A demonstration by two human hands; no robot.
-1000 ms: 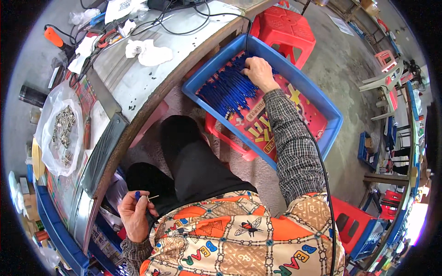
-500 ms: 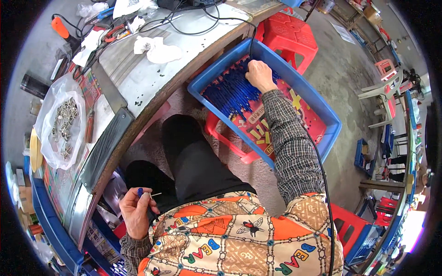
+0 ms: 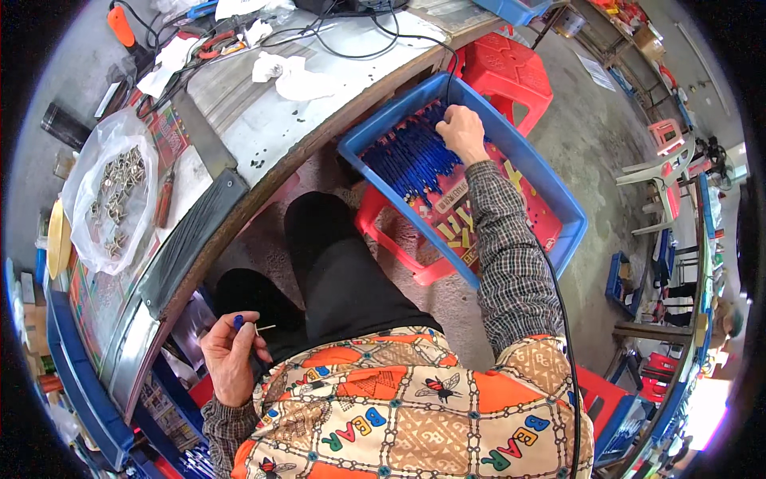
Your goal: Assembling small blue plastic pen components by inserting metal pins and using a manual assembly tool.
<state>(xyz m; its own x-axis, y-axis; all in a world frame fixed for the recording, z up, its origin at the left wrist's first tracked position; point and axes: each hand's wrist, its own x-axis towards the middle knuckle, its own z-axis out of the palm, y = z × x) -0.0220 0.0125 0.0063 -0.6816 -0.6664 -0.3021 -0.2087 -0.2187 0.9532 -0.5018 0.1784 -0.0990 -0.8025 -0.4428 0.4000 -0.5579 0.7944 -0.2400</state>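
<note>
With my left hand [image 3: 229,363], over the lap, I am pinching a small blue piece [image 3: 238,322] between thumb and fingers; a thin pale pin [image 3: 266,327] is sticking out rightward from the same pinch. My right hand [image 3: 463,134] is reaching inside a blue plastic bin [image 3: 576,231], its curled fingers meeting the far end of a dense row of slender blue sticks [image 3: 411,160]. I cannot tell whether those fingers are gripping one, since the back of the hand is hiding them. The sticks are lying side by side on a red printed sheet [image 3: 545,221]. On the workbench [image 3: 343,72] at my left, a clear plastic bag [image 3: 80,211] is holding small metal parts [image 3: 120,180], and a screwdriver [image 3: 164,198] is lying just beside it.
</note>
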